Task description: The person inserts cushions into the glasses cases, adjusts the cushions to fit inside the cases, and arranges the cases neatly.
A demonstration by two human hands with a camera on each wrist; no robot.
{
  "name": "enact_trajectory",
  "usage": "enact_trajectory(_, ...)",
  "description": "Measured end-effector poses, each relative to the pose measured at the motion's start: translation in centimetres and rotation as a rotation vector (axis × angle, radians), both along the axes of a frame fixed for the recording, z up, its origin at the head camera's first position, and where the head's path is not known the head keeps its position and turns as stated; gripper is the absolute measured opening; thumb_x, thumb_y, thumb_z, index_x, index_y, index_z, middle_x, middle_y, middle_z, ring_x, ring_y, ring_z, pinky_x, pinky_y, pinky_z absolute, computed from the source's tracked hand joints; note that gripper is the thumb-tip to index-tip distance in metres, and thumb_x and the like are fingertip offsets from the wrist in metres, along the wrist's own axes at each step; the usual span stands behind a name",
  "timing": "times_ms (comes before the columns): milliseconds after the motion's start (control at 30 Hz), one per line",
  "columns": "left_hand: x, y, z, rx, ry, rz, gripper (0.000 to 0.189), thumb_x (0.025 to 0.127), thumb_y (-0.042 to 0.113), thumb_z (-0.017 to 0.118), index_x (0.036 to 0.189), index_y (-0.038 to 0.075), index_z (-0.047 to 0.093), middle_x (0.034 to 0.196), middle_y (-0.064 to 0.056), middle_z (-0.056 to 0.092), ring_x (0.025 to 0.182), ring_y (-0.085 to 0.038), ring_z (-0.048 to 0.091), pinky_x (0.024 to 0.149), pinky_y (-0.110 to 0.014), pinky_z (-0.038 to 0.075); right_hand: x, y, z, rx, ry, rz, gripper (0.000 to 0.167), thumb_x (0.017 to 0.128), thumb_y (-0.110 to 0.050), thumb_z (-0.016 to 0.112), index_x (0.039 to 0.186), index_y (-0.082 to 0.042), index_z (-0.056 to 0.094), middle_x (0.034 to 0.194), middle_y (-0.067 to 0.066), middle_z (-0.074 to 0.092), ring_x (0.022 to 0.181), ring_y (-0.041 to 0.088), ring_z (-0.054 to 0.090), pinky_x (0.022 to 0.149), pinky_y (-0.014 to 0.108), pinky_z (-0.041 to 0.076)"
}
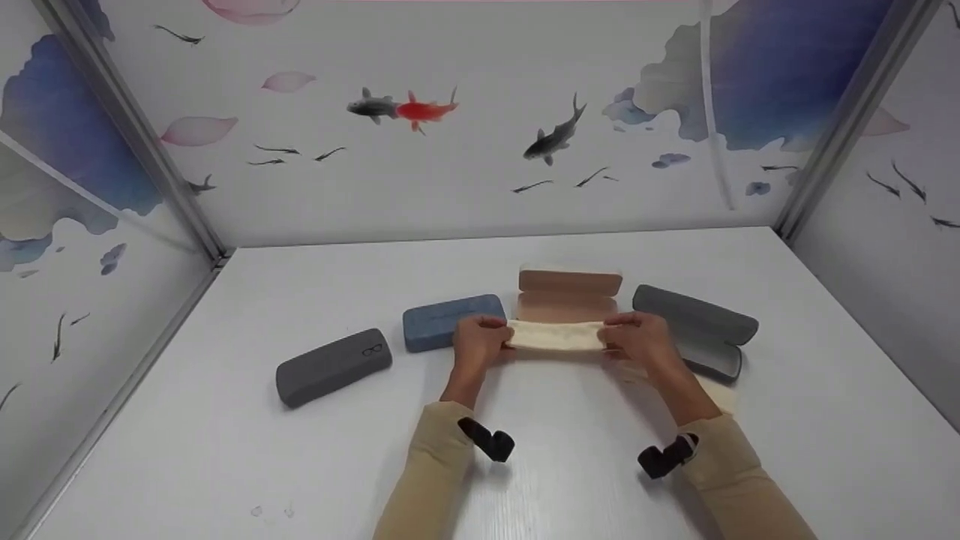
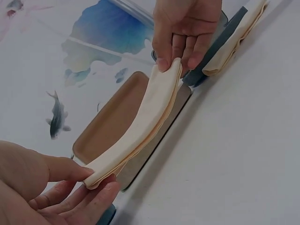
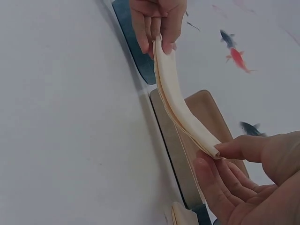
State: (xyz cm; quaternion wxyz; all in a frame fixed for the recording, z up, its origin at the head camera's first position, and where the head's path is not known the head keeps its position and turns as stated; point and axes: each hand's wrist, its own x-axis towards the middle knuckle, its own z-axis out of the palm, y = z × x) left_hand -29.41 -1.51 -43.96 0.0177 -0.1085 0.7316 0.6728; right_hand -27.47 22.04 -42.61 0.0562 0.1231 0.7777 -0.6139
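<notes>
A cream cloth (image 1: 556, 336), folded into a long layered strip, is stretched between the two hands. My left hand (image 1: 478, 346) pinches one end between thumb and fingers; my right hand (image 1: 643, 341) pinches the other. In the left wrist view the strip (image 2: 136, 133) sags slightly and its folded layers show along one edge. Just behind it lies an open glasses case (image 1: 570, 283) with a tan-brown lining, its lid raised. From the right wrist view, the strip (image 3: 176, 93) passes in front of this case (image 3: 206, 112).
Left of the hands lie a closed blue case (image 1: 431, 324) and a closed grey case (image 1: 334, 367) with a glasses drawing. An open grey case (image 1: 697, 326) stands at right, with another cream cloth (image 1: 718, 394) near the right forearm. Printed panels wall the white table (image 1: 300, 465).
</notes>
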Motion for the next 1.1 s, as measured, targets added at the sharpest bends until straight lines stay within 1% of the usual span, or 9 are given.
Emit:
enact_trajectory(133,-0.1,0.2,0.1,-0.020,0.013,0.004,0.014,0.084,-0.005,0.070,0.098,-0.006,0.072,0.097,-0.020,0.071,0.063,-0.014,0.067,0.065,-0.034,0.061,0.0,0.2,0.0,0.017,0.018,0.003,0.036,0.092,-0.009,0.070,0.122,0.007,0.060,0.092,0.004,0.069,0.077,0.012,0.069,0.073,0.025,0.060)
enact_trajectory(300,-0.4,0.3,0.4,-0.053,0.044,0.006,0.016,0.082,-0.005,0.072,0.098,-0.005,0.074,0.094,-0.020,0.074,0.061,-0.013,0.067,0.064,-0.032,0.061,0.1,0.4,0.0,0.034,0.043,0.022,0.036,0.093,-0.011,0.070,0.122,0.008,0.061,0.094,0.004,0.070,0.078,0.010,0.069,0.076,0.025,0.060)
enact_trajectory(367,-0.5,0.4,0.6,-0.051,0.061,-0.007,0.017,0.082,-0.004,0.072,0.099,-0.005,0.074,0.094,-0.021,0.076,0.063,-0.012,0.067,0.066,-0.033,0.061,0.1,0.6,0.1,0.045,0.044,0.027,0.037,0.093,-0.012,0.070,0.124,0.007,0.061,0.096,0.005,0.071,0.079,0.011,0.070,0.076,0.025,0.060)
enact_trajectory(500,-0.7,0.5,1.0,-0.023,0.081,-0.059,0.021,0.084,-0.005,0.070,0.104,-0.005,0.074,0.096,-0.022,0.076,0.067,-0.012,0.068,0.072,-0.036,0.062,0.1,0.9,0.3,0.058,0.036,0.020,0.038,0.094,-0.013,0.069,0.126,0.006,0.061,0.098,0.005,0.071,0.079,0.012,0.070,0.077,0.027,0.059)
enact_trajectory(667,-1.0,0.5,1.4,0.017,0.081,-0.080,0.022,0.085,-0.007,0.069,0.107,-0.007,0.072,0.101,-0.024,0.075,0.073,-0.015,0.070,0.075,-0.037,0.062,-0.6,1.0,0.8,0.093,0.052,0.003,0.035,0.093,-0.009,0.070,0.121,0.010,0.063,0.095,0.007,0.071,0.074,0.009,0.069,0.073,0.026,0.060)
enact_trajectory(833,-1.5,0.7,1.9,-0.003,0.085,-0.083,0.022,0.086,-0.006,0.069,0.108,-0.006,0.072,0.105,-0.025,0.074,0.081,-0.020,0.073,0.071,-0.032,0.062,-1.5,1.0,1.2,0.142,0.051,-0.037,0.031,0.092,-0.008,0.071,0.117,0.010,0.066,0.086,0.005,0.071,0.069,0.008,0.068,0.068,0.025,0.060)
enact_trajectory(967,-2.0,0.8,2.2,-0.037,0.088,-0.080,0.021,0.086,-0.005,0.070,0.107,-0.005,0.072,0.102,-0.023,0.075,0.079,-0.020,0.073,0.069,-0.030,0.061,-1.9,0.9,1.4,0.188,0.052,-0.058,0.031,0.093,-0.011,0.070,0.118,0.007,0.067,0.097,0.011,0.072,0.074,0.009,0.068,0.071,0.025,0.060)
enact_trajectory(1033,-2.2,0.8,2.3,-0.048,0.094,-0.082,0.020,0.087,-0.005,0.070,0.107,-0.004,0.073,0.101,-0.022,0.075,0.078,-0.019,0.073,0.071,-0.032,0.061,-2.0,0.8,1.5,0.202,0.053,-0.069,0.031,0.094,-0.012,0.069,0.119,0.006,0.067,0.104,0.014,0.070,0.076,0.009,0.068,0.074,0.026,0.060)
enact_trajectory(1100,-2.3,0.8,2.2,-0.057,0.103,-0.082,0.019,0.087,-0.004,0.069,0.106,-0.004,0.073,0.101,-0.022,0.075,0.079,-0.020,0.073,0.072,-0.034,0.061,-2.0,0.7,1.6,0.207,0.057,-0.080,0.031,0.093,-0.012,0.069,0.118,0.005,0.067,0.106,0.015,0.069,0.078,0.010,0.067,0.077,0.027,0.061)
